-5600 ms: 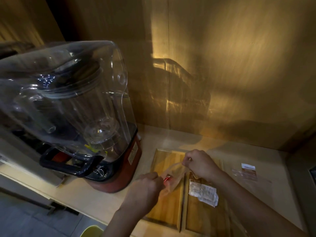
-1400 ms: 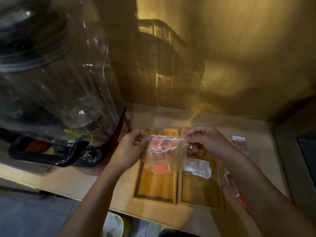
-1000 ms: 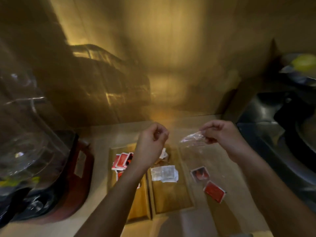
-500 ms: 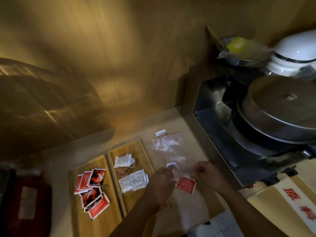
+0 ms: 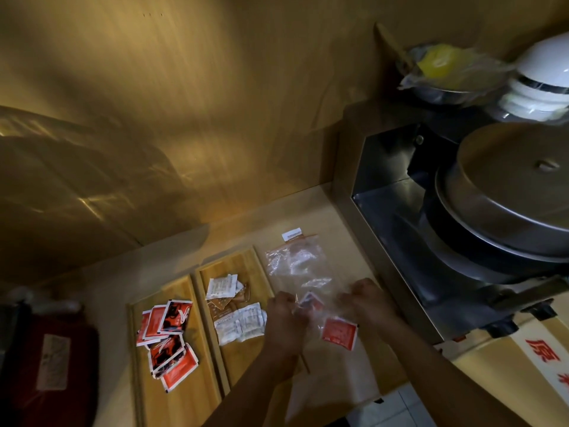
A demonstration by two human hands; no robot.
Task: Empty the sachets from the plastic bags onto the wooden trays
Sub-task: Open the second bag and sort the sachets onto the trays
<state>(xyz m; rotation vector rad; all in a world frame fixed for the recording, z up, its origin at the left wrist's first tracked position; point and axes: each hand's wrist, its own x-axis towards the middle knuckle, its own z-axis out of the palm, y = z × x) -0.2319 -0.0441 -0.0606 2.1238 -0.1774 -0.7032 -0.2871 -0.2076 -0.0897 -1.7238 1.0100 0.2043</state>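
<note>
Two wooden trays lie side by side on the counter. The left tray (image 5: 197, 392) holds several red sachets (image 5: 167, 334). The right tray (image 5: 246, 263) holds white sachets (image 5: 241, 323) and a brown one. To their right lies a clear plastic bag (image 5: 295, 260). My left hand (image 5: 284, 315) and my right hand (image 5: 365, 298) are both closed on the near end of a clear bag, with a dark red sachet (image 5: 311, 302) between them. One red sachet (image 5: 338, 332) lies on the counter just below my right hand.
A steel machine with a round lid (image 5: 508, 192) stands at the right, close to my right hand. A white appliance (image 5: 542, 78) and a bagged yellow thing (image 5: 440, 63) sit behind it. A dark red blender base (image 5: 49, 365) is at the far left. Wooden wall behind.
The bag of red sachets was emptied onto the left tray. The view swung right, and both hands dropped to the counter right of the trays, onto a clear bag there.
</note>
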